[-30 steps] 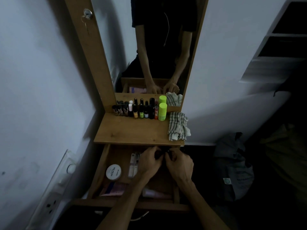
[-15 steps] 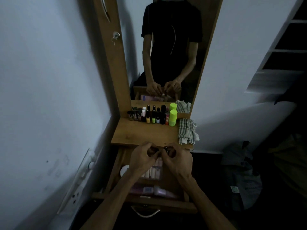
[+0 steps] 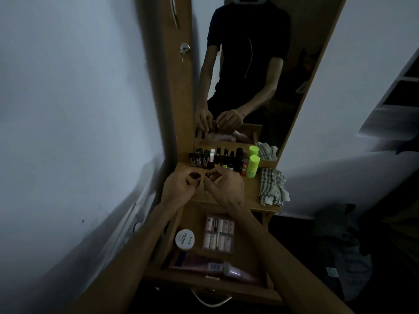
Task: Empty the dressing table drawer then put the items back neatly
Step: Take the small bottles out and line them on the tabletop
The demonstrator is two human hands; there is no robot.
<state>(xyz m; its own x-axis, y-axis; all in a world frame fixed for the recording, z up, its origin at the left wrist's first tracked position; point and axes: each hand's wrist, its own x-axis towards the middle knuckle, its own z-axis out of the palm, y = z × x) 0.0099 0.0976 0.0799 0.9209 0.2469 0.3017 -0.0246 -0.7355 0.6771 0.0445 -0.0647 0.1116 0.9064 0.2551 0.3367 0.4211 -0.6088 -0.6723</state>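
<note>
Left grip: left hand (image 3: 179, 189) hung over the wooden dressing surface (image 3: 249, 196), fingers curled round a small dark bottle (image 3: 195, 177).
Right grip: right hand (image 3: 223, 188), just beside it, pinched a second small dark bottle (image 3: 207, 175) at the fingertips.
Back row: a line of small nail-polish bottles (image 3: 217, 160) stood against the mirror (image 3: 256, 71), ending at a lime-green cylindrical bottle (image 3: 252, 166).
Right edge: a crumpled checked cloth (image 3: 272, 186) lay on the surface.
Drawer: the open wooden drawer (image 3: 213, 284) below held a round white jar (image 3: 185, 239), a clear pack of false nails (image 3: 218, 233) beside it, and pale pink tubes (image 3: 215, 267) along the front.
</note>
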